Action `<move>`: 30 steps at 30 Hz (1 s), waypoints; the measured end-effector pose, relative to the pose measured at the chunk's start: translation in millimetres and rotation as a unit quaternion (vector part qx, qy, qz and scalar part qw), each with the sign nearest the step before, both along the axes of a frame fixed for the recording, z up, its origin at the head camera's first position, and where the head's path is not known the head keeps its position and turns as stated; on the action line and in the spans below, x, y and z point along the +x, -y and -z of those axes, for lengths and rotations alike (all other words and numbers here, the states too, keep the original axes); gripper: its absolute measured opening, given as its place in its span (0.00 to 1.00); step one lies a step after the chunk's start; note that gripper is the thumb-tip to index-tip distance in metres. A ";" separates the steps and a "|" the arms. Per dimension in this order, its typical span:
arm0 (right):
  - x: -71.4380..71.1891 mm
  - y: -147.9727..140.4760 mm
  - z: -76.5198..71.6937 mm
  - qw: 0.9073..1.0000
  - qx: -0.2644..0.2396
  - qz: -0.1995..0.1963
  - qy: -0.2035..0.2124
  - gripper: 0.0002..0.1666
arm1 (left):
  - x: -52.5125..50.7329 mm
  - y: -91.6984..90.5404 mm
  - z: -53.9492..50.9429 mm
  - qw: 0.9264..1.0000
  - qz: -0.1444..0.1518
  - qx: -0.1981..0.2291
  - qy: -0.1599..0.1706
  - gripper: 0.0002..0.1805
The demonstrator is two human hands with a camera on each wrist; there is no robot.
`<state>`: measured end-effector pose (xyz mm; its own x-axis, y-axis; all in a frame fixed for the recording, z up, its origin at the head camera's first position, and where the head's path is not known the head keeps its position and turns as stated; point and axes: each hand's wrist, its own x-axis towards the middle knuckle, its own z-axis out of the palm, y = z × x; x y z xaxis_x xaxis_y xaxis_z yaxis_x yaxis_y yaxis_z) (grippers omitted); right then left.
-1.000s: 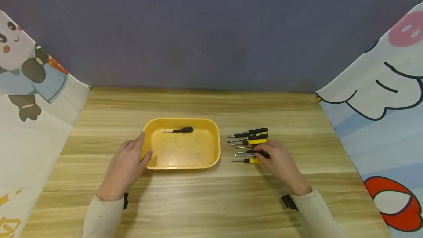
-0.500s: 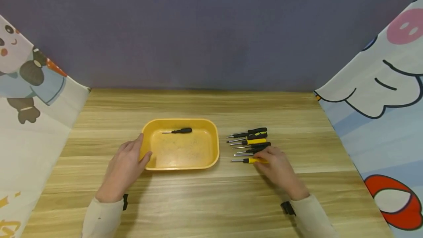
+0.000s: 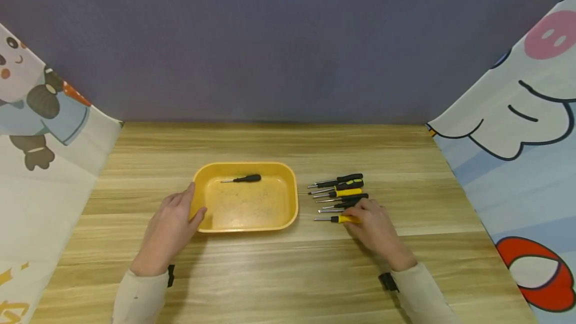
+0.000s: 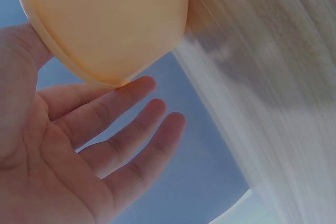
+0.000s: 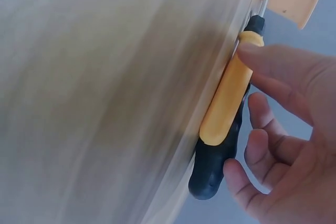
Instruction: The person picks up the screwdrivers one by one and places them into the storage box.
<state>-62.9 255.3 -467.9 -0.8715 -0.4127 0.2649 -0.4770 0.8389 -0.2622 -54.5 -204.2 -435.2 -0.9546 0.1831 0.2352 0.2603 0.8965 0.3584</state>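
Note:
A yellow tray (image 3: pixel 247 229) holds one black-handled screwdriver (image 3: pixel 247 178) near its far wall. My left hand (image 3: pixel 168 229) touches the tray's left end, the thumb at its rim and the fingers loosely extended, as the left wrist view shows. To the right of the tray several screwdrivers (image 3: pixel 350 184) with black or yellow handles lie in a column, shafts pointing left. My right hand (image 3: pixel 375 226) is at the nearest one, a yellow-handled screwdriver (image 5: pixel 226 103), and pinches its handle between thumb and index finger. A black handle (image 5: pixel 207 174) lies just behind it in the right wrist view.
The wooden table (image 3: pixel 270 274) ends at a dark grey wall (image 3: pixel 279 44) at the back. Side panels with cartoon prints flank it, including a pig (image 3: pixel 551 34) on the right.
My right hand has moved slightly nearer to me, from the black-handled screwdrivers to the nearest yellow-handled screwdriver, and has its handle between the fingers. My left hand stays at the tray.

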 end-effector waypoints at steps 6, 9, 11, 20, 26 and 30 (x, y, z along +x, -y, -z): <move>-0.2 1.6 -0.8 1.000 -0.002 0.002 0.000 0.14 | -0.2 0.1 -0.3 1.000 -0.001 -0.002 0.003 0.37; -0.2 2.2 -1.4 1.000 0.001 0.001 0.004 0.13 | -0.2 0.2 -0.4 1.000 -0.002 -0.003 0.005 0.37; -0.5 2.1 -1.8 1.000 0.001 -0.001 0.007 0.13 | -0.2 0.3 -0.7 1.000 -0.002 -0.003 0.007 0.37; -8.4 6.4 -20.1 1.000 0.004 -0.012 -0.006 0.13 | 0.7 0.2 -0.4 1.000 0.002 0.000 0.003 0.37; -18.7 19.4 -45.7 1.000 0.003 -0.013 -0.012 0.13 | 0.8 0.2 -0.2 1.000 0.003 0.000 -0.001 0.37; -27.3 33.1 -61.4 1.000 0.009 -0.017 -0.004 0.14 | 0.6 0.0 0.3 1.000 0.006 -0.001 -0.005 0.37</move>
